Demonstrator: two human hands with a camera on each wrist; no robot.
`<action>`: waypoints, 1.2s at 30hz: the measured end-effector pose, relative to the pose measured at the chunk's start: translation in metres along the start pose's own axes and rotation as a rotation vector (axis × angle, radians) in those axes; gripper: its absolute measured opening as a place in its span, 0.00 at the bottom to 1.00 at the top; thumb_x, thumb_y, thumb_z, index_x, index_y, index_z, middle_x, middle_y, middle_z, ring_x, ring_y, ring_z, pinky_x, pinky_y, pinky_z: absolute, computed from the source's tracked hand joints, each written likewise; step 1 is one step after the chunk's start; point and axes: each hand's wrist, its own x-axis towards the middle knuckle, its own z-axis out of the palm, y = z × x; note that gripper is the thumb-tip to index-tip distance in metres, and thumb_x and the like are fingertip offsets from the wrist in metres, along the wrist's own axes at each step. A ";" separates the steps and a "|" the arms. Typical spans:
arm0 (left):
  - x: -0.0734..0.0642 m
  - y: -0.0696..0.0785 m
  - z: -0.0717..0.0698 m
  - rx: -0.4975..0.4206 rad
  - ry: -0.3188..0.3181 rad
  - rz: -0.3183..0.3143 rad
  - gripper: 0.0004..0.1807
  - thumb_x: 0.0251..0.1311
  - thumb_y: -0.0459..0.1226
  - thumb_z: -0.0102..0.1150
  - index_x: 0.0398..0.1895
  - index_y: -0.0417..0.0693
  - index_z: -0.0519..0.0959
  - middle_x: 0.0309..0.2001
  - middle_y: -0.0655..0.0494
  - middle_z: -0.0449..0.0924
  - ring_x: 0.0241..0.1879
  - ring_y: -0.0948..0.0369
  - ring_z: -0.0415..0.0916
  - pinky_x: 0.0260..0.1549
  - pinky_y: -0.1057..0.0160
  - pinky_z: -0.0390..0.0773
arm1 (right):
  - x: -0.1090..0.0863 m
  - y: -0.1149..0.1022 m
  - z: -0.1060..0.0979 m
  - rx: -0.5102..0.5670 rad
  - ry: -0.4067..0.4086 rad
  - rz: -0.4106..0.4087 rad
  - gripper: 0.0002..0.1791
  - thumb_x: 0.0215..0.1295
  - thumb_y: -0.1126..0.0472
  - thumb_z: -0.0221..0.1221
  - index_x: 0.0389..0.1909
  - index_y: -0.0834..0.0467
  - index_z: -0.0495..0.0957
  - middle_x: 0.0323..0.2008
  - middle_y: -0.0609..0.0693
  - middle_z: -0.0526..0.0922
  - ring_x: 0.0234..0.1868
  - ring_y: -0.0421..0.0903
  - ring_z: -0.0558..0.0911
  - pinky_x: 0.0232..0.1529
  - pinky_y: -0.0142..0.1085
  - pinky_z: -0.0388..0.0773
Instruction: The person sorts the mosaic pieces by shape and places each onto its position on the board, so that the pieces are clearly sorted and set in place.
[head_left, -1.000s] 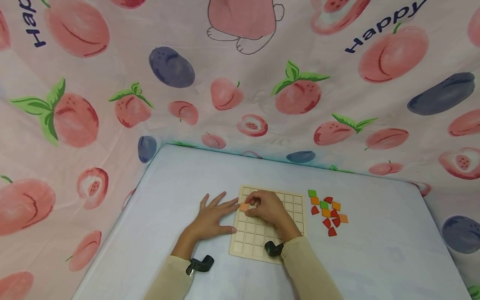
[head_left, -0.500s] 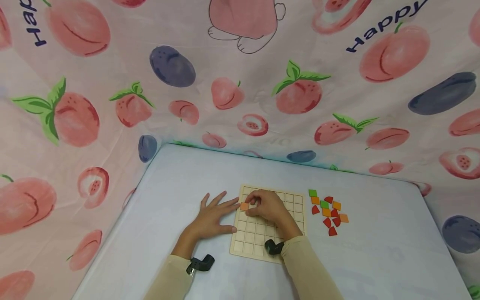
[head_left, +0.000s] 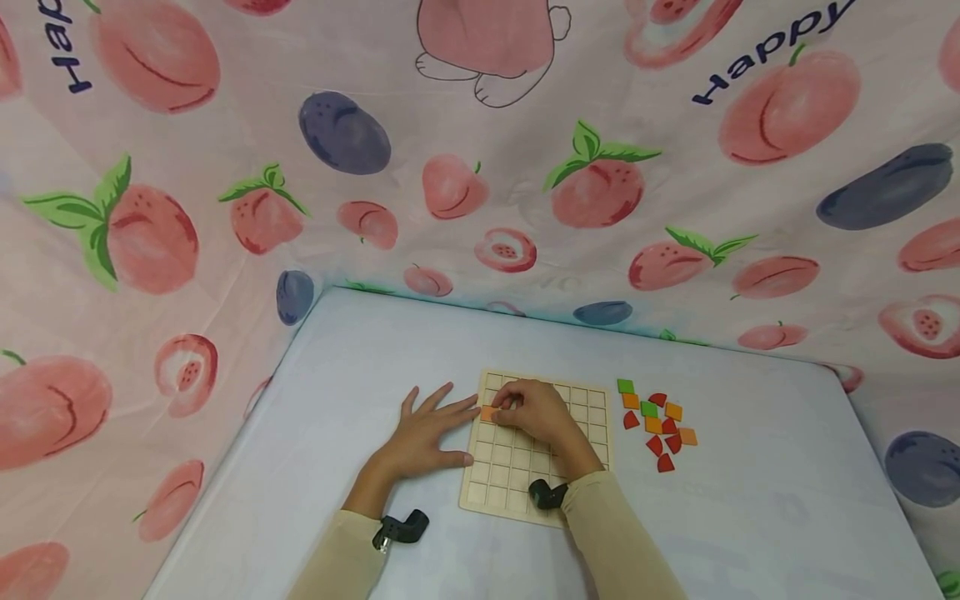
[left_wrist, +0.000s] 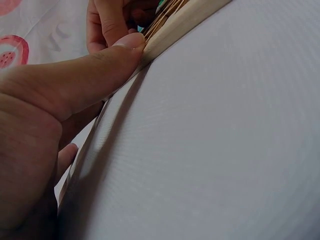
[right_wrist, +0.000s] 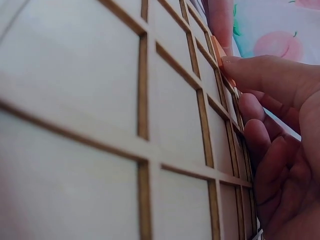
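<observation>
A pale wooden board with a grid of square recesses lies on the white table. At its left edge, in the second row from the far side, sits a square orange tile. My right hand reaches over the board and pinches this tile; in the right wrist view the thumb lies against the orange tile, the other fingers curled. My left hand lies flat with fingers spread, its thumb and fingertips at the board's left edge. In the left wrist view the thumb meets the board's rim.
Right of the board is a loose group of green squares, orange squares and red quarter-circle pieces. A fruit-print cloth hangs behind and at the left of the white table.
My right thumb has moved in toward the index finger and now covers part of the orange tile. My left hand and the board have stayed in place.
</observation>
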 end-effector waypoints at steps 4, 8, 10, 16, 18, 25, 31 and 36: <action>0.000 0.000 0.000 -0.005 -0.002 -0.003 0.44 0.57 0.63 0.67 0.77 0.66 0.66 0.79 0.70 0.59 0.83 0.51 0.42 0.73 0.31 0.29 | 0.000 0.000 0.000 0.011 0.000 0.006 0.05 0.57 0.53 0.74 0.32 0.41 0.87 0.28 0.39 0.81 0.27 0.42 0.75 0.32 0.37 0.73; 0.000 0.000 0.000 -0.004 -0.002 -0.006 0.44 0.57 0.63 0.67 0.77 0.66 0.66 0.79 0.71 0.59 0.83 0.51 0.42 0.73 0.31 0.29 | 0.001 0.000 -0.001 0.014 -0.004 0.004 0.06 0.57 0.53 0.74 0.32 0.42 0.87 0.28 0.40 0.81 0.26 0.42 0.75 0.32 0.37 0.72; 0.000 -0.001 0.000 -0.006 -0.001 -0.006 0.44 0.57 0.63 0.67 0.77 0.66 0.66 0.79 0.70 0.59 0.83 0.51 0.42 0.73 0.30 0.29 | 0.001 0.001 -0.001 0.018 -0.010 0.000 0.06 0.57 0.54 0.74 0.32 0.42 0.87 0.28 0.40 0.81 0.26 0.42 0.75 0.32 0.37 0.72; 0.000 -0.001 0.000 0.001 0.004 -0.003 0.44 0.57 0.63 0.66 0.77 0.66 0.66 0.79 0.70 0.59 0.83 0.50 0.42 0.73 0.30 0.29 | 0.001 0.002 -0.002 0.026 -0.020 -0.006 0.06 0.58 0.55 0.74 0.34 0.43 0.87 0.30 0.40 0.81 0.27 0.42 0.74 0.33 0.37 0.73; 0.000 -0.001 0.000 0.002 0.005 -0.001 0.44 0.57 0.64 0.66 0.77 0.66 0.66 0.79 0.70 0.59 0.83 0.50 0.42 0.73 0.30 0.29 | 0.000 0.002 -0.003 0.036 -0.027 -0.004 0.06 0.59 0.55 0.73 0.36 0.44 0.87 0.30 0.41 0.81 0.27 0.42 0.74 0.32 0.37 0.72; 0.000 0.000 0.001 -0.011 0.003 -0.002 0.44 0.57 0.63 0.66 0.77 0.65 0.66 0.79 0.70 0.59 0.83 0.50 0.42 0.73 0.30 0.28 | -0.010 0.001 -0.014 0.091 -0.047 -0.013 0.08 0.61 0.55 0.72 0.41 0.47 0.87 0.33 0.43 0.83 0.33 0.43 0.78 0.38 0.36 0.77; 0.000 0.000 0.001 -0.001 0.000 -0.019 0.44 0.57 0.64 0.66 0.77 0.67 0.65 0.79 0.71 0.58 0.83 0.51 0.41 0.73 0.32 0.28 | -0.021 0.006 -0.034 0.072 -0.046 -0.034 0.09 0.64 0.54 0.70 0.44 0.49 0.87 0.36 0.43 0.85 0.37 0.42 0.81 0.42 0.37 0.79; 0.001 0.001 0.001 -0.010 -0.003 -0.025 0.45 0.56 0.63 0.67 0.77 0.67 0.66 0.79 0.71 0.59 0.83 0.51 0.41 0.73 0.31 0.28 | -0.033 0.016 -0.052 0.022 -0.023 -0.010 0.07 0.66 0.51 0.68 0.42 0.46 0.87 0.36 0.43 0.85 0.39 0.42 0.81 0.44 0.38 0.79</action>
